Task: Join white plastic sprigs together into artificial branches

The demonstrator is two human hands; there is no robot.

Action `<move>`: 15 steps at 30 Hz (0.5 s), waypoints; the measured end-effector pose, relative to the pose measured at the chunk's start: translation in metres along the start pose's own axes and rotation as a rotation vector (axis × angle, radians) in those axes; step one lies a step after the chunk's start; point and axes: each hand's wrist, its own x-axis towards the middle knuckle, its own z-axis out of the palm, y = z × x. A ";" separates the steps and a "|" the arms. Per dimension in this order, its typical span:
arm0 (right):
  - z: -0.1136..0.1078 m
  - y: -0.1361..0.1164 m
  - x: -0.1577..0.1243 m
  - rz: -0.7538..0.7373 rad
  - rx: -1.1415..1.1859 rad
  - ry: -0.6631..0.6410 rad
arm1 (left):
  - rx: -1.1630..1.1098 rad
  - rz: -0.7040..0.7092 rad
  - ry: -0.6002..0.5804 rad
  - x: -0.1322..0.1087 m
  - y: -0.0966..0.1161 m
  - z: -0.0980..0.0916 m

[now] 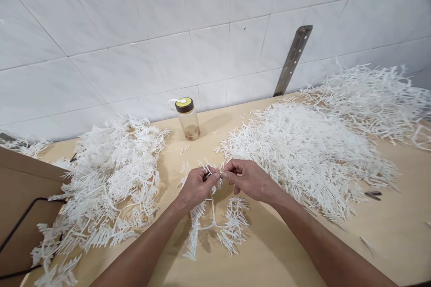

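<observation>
A white branched plastic piece (213,215) with feathery tips hangs below my hands over the pale wooden table. My left hand (199,184) is closed on the upper part of this piece, its thumb and forefinger pinched together. Touching or nearly touching those fingertips, my right hand (246,178) is pinched at the piece's top end; what lies between its fingers is too small to make out. A heap of similar white pieces (117,166) lies to the left, and a larger heap (303,148) spreads to the right.
A clear bottle (189,123) with a yellow and dark lid stands behind my hands. Against the tiled wall leans a metal strip (293,60). Small dark snips (373,195) lie by the right heap. A cardboard box (28,206) is at the left edge.
</observation>
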 end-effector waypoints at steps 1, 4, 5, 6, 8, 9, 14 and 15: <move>0.000 0.000 0.000 -0.015 -0.024 0.007 | 0.021 0.003 -0.008 0.000 0.000 0.000; -0.003 -0.002 -0.002 -0.061 -0.140 0.020 | 0.116 0.029 -0.019 -0.002 -0.001 0.001; -0.004 -0.002 -0.003 -0.077 -0.185 0.024 | 0.146 0.043 -0.027 -0.002 -0.001 0.001; -0.004 -0.002 -0.005 -0.098 -0.235 0.028 | 0.165 0.059 -0.044 -0.002 -0.001 0.001; -0.002 -0.002 -0.008 -0.171 -0.365 0.047 | 0.163 0.078 -0.096 -0.001 -0.001 0.001; 0.000 -0.002 -0.008 -0.217 -0.445 0.061 | 0.146 0.078 -0.119 -0.001 -0.001 0.000; 0.005 0.000 0.002 -0.177 -0.836 0.265 | -0.025 0.029 -0.179 0.001 -0.002 0.002; 0.002 0.000 0.006 -0.142 -0.846 0.339 | -0.067 0.016 -0.173 0.001 -0.003 0.002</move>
